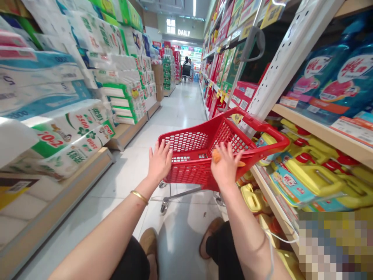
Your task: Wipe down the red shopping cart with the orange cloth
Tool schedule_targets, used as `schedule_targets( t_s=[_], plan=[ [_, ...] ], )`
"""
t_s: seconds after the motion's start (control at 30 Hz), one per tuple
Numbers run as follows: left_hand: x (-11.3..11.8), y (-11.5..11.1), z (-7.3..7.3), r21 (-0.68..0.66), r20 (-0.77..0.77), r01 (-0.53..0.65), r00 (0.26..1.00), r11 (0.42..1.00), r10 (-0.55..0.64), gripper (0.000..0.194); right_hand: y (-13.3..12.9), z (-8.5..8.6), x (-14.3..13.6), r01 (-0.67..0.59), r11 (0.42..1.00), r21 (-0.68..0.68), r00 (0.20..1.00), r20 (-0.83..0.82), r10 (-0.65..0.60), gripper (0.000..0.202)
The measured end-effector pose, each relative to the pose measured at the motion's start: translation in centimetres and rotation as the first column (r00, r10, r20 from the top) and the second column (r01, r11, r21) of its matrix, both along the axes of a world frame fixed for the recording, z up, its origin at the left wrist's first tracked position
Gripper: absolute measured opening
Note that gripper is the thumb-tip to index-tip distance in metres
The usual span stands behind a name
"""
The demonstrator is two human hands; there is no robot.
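A red plastic shopping cart [190,171] with a mesh basket stands sideways in front of me, its handle bar [271,130] toward the right shelf. My left hand [160,159] is at the basket's near left corner, fingers stretched out and apart, touching or just over the rim. My right hand [225,165] lies at the near rim farther right. A small orange object [216,156] pokes out on both sides of it, seemingly held under the palm; its kind is unclear. The part of the basket floor that shows has nothing on it.
Packs of tissue paper [75,136] are stacked on the left shelf. Yellow detergent jugs [314,171] and blue pump bottles [344,74] fill the right shelf, beside a white perforated post [287,58]. A tiled aisle [180,101] runs ahead to a distant person [186,62].
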State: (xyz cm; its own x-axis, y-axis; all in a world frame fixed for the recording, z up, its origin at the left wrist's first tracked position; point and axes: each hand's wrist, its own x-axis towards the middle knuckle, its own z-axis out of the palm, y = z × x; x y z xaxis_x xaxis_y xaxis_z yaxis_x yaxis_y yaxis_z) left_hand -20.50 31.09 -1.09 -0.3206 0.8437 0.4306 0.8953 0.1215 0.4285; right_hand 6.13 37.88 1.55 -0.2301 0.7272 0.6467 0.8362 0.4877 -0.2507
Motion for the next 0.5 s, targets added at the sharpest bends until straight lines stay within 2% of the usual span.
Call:
schedule_targets(
  t_s=[0.07, 0.13, 0.2, 0.23, 0.27, 0.33, 0.4, 0.5],
  plan=[
    [0.2, -0.1, 0.3, -0.013, -0.035, 0.009, 0.999, 1.0, -0.009, 0.064, 0.9, 0.3, 1.5, 0.146, 0.988, 0.046, 0.987, -0.071, -0.142, 0.047],
    [0.5, -0.1, 0.4, -0.026, -0.063, 0.019, 0.998, 0.999, -0.02, 0.064, 0.4, 0.1, 0.3, 0.14, 0.989, 0.047, 0.987, -0.088, -0.136, 0.046],
    [0.8, 0.0, 0.4, -0.033, -0.087, 0.033, 0.996, 0.999, -0.035, 0.064, -1.0, -0.3, -2.9, -0.02, 1.0, 0.008, 0.999, -0.027, 0.02, 0.045],
    [0.9, 0.0, 0.4, -0.035, -0.098, 0.041, 0.994, 0.999, -0.044, 0.064, -1.7, -0.4, -4.6, -0.144, 0.989, -0.029, 0.989, 0.023, 0.144, 0.045],
    [1.0, 0.0, 0.3, -0.037, -0.107, 0.049, 0.993, 0.998, -0.053, 0.064, -2.2, -0.4, -5.9, -0.269, 0.961, -0.071, 0.959, 0.074, 0.274, 0.045],
    [1.2, -0.1, 0.3, -0.038, -0.118, 0.062, 0.991, 0.997, -0.066, 0.063, -2.6, -0.3, -6.9, -0.374, 0.92, -0.119, 0.915, 0.117, 0.387, 0.047],
    [1.4, -0.3, 0.3, -0.047, -0.13, 0.085, 0.987, 0.995, -0.091, 0.063, -2.0, -0.1, -4.9, -0.318, 0.942, -0.106, 0.938, 0.113, 0.329, 0.046],
    [1.9, -0.5, 0.3, -0.057, -0.146, 0.115, 0.982, 0.992, -0.122, 0.06, 0.1, 0.5, 0.7, -0.016, 1.0, -0.005, 1.0, 0.017, 0.016, 0.044]
  ],
)
